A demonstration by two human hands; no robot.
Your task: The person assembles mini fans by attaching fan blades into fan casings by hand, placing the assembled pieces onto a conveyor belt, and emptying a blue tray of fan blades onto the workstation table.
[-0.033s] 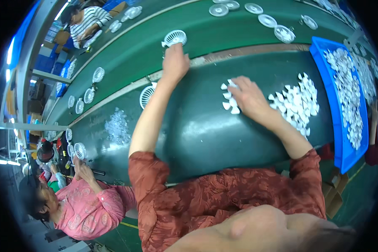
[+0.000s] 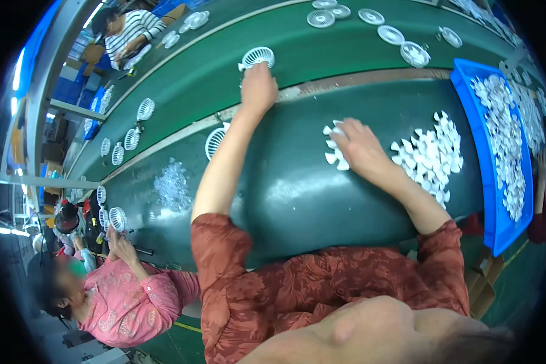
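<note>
My left hand [image 2: 259, 91] reaches over the far edge of the dark green work surface [image 2: 285, 224]. Its bent fingers close on the near rim of a round white fan grille [image 2: 258, 57] lying on the green conveyor belt [image 2: 194, 76]; the fingertips are partly hidden. My right hand [image 2: 364, 148] is palm down, its fingers apart over a few small white wedge-shaped pieces [image 2: 330, 158]. Right of it spreads a larger heap of the same pieces [image 2: 431, 155]. Another white grille [image 2: 214, 143] sits partly behind my left forearm.
A blue tray [image 2: 489, 233] of small white pieces stands at the right. Small clear parts [image 2: 173, 185] are heaped at the left. More round grilles [image 2: 390, 34] lie along the belt. A person in pink [image 2: 127, 303] works at my left, another in stripes [image 2: 130, 33] across the belt.
The whole view has shifted slightly, so everything appears a little lower and farther right. Both hands keep nearly the same place against the grille and the white pieces.
</note>
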